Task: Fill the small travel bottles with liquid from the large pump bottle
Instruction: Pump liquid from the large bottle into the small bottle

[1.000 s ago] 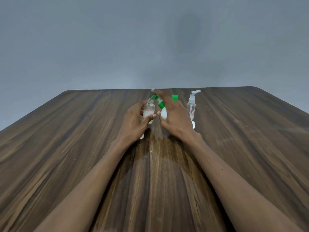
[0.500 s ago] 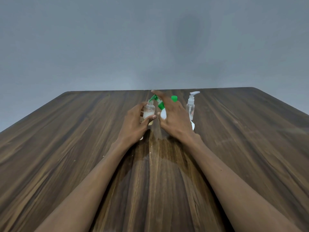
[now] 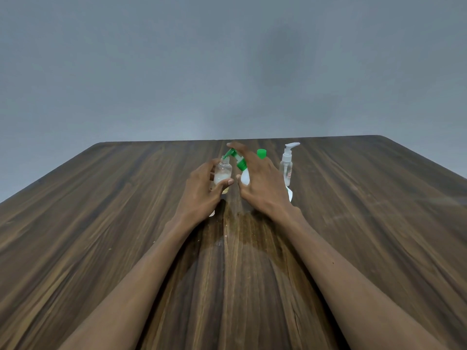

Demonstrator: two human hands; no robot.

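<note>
A small clear travel bottle (image 3: pixel 222 174), open at the top and partly filled with whitish liquid, is held in my left hand (image 3: pixel 202 190), thumb and fingers curled round it. The large white pump bottle (image 3: pixel 244 176) with a green pump head (image 3: pixel 234 155) leans toward it, its spout over the small bottle's mouth. My right hand (image 3: pixel 260 181) wraps the big bottle's body while its forefinger lies on the pump head. A green-capped bottle (image 3: pixel 261 153) stands behind my right hand, mostly hidden. A clear travel bottle with a white pump (image 3: pixel 286 170) stands upright to the right.
All of this is on a dark wood-grain table (image 3: pixel 126 236) before a plain grey wall. A bit of something white (image 3: pixel 211 213) peeks out under my left wrist, another white piece (image 3: pixel 290 195) by my right hand.
</note>
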